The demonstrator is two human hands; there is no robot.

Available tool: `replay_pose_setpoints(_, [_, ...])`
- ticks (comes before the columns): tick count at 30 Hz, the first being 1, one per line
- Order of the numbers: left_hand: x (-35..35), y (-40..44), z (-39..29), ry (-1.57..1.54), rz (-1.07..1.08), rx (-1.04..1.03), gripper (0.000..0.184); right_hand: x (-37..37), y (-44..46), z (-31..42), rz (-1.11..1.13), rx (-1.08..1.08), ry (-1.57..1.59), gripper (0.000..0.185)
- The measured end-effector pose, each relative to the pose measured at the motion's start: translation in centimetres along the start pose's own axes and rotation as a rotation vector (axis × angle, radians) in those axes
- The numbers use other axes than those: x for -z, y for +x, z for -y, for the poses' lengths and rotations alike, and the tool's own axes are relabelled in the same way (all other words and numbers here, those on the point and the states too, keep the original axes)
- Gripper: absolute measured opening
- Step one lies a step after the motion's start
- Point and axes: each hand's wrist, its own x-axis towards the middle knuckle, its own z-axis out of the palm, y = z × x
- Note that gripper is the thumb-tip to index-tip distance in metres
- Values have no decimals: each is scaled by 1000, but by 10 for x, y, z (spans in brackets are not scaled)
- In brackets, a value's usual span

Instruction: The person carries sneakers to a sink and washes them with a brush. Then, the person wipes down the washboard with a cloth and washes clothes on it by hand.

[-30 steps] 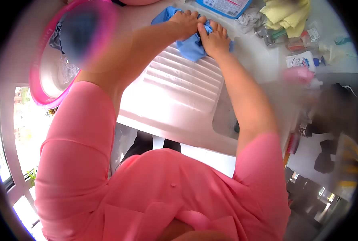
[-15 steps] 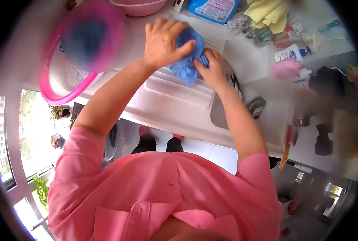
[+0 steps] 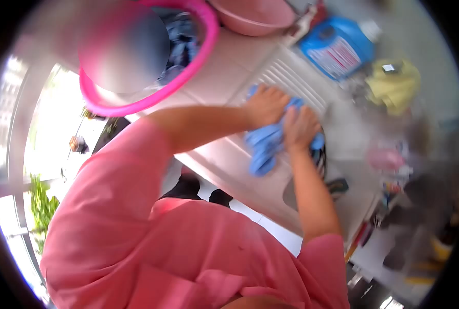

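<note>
A crumpled light blue cloth lies bunched over the white ribbed washboard of the sink. My left hand is closed on the cloth's upper part, its fingers curled. Right beside it, my right hand grips the cloth with the fingers wrapped in. Folds of cloth hang below and between both hands, and a bit shows past the right wrist. Motion blurs the hands a little, and what the palms cover is hidden.
At the left stands a pink-rimmed basin with dark clothes in it. A pink bowl, a blue detergent bottle and a yellow cloth sit along the back. A brush lies in the sink at the right.
My left hand was spread over the cloth and is now curled round it. Both hands have come closer together. The whole view has turned, so things appear shifted.
</note>
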Motion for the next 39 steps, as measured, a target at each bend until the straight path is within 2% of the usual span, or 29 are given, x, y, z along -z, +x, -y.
replay_pose_setpoints(1, [-11, 31, 15, 107, -81, -7, 32, -23, 34, -12, -111, -19, 21, 39])
replay_pose_setpoints(2, [-21, 61, 24, 117, 43, 85, 37, -28, 56, -18, -18, -106, 109, 43])
replay_pose_setpoints(5, [-11, 50, 15, 141, 28, 201, 45, -13, 36, -12, 5, -60, 256, 53])
replay_pose_setpoints(6, [4, 34, 0, 66, 177, 226, 49, 11, 18, -10, 145, -36, 301, 58])
replay_pose_setpoints(7, [15, 18, -10, -8, 317, 250, 52, 29, -9, -9, 184, 41, 329, 62])
replay_pose_setpoints(8, [9, -13, -23, -64, 287, 213, 54, 47, -36, -8, 225, 117, 361, 65])
replay_pose_setpoints(9, [-1, -37, -31, -116, 253, 175, 55, 52, -56, -9, 165, 242, 379, 66])
replay_pose_setpoints(10, [-7, -38, -28, -109, 240, 197, 55, 46, -51, -5, 165, 267, 388, 66])
replay_pose_setpoints(12, [-23, -37, -23, 187, 110, 7, 57, 37, -44, -4, 136, 273, 323, 68])
replay_pose_setpoints(14, [-53, 25, 11, 264, 52, 54, 57, -1, 13, -22, 96, 225, 269, 61])
replay_pose_setpoints(16, [-46, 64, 19, 331, -8, 102, 57, -20, 45, -30, 61, 223, 238, 58])
replay_pose_setpoints(18, [-26, 67, 16, 133, 175, 249, 53, -17, 47, -21, 205, -48, 145, 55])
replay_pose_setpoints(19, [-28, 59, 11, 133, 166, 256, 53, -12, 34, -19, 163, -35, 112, 56])
replay_pose_setpoints(21, [-27, 20, -2, 35, 105, 145, 43, 7, -13, -12, 80, 37, 120, 60])
replay_pose_setpoints(22, [-29, -7, -10, 65, 6, 58, 40, 23, -40, -8, 43, 122, 161, 62])
replay_pose_setpoints(25, [-17, -83, -44, 44, -208, -116, 38, 60, -99, -5, 115, 343, 213, 72])
replay_pose_setpoints(26, [-13, -79, -44, 51, -214, -111, 38, 59, -98, -6, 104, 375, 226, 69])
replay_pose_setpoints(28, [-6, -69, -40, 64, -25, -110, 36, 36, -80, -14, 70, 377, 255, 60])
replay_pose_setpoints(31, [-34, 0, -10, 225, -60, 42, 24, -2, -12, -23, 5, 244, 150, 46])
replay_pose_setpoints(32, [-29, 20, -5, 188, 3, 112, 27, -9, 6, -24, 28, 176, 100, 47])
replay_pose_setpoints(33, [-27, 25, -9, 187, -14, 111, 27, -6, 18, -20, 49, 115, 51, 48])
replay_pose_setpoints(34, [-24, 28, -9, 179, -34, 191, 30, -3, 21, -17, 33, 124, 46, 48])
replay_pose_setpoints(35, [-22, 29, -10, 168, -47, 265, 33, 1, 19, -14, 59, 45, 23, 51])
replay_pose_setpoints(36, [-8, 24, -18, -21, 10, 388, 44, 6, 13, -12, 96, -37, -2, 53])
replay_pose_setpoints(37, [4, 15, -24, -19, 5, 383, 44, 11, 5, -13, 88, -38, -3, 53])
replay_pose_setpoints(39, [25, -3, -29, -370, 78, 501, 57, 22, -9, -20, 166, -106, 105, 56])
